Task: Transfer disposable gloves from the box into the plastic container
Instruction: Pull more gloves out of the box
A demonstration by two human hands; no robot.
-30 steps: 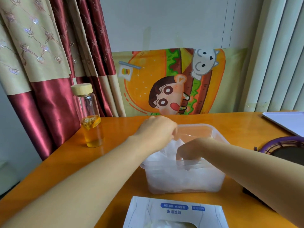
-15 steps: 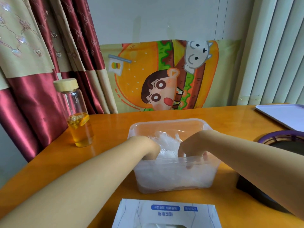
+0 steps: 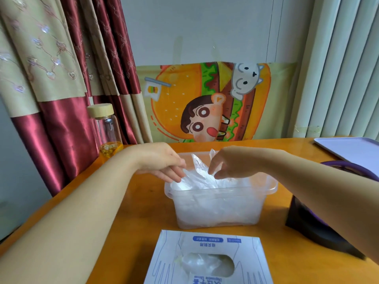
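Left hand and right hand pinch one glove (more wait in box) to tuck it flat into container.

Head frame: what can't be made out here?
Head view only:
- Left hand: fingertips blur into the gloves; grip unclear.
- Gloves in the container: one translucent heap, uncountable.
- Box: near end cut by the bottom edge; cardboard hides its stock.
- Bottle: base behind the left forearm.
- Dark object: mostly behind the right forearm.
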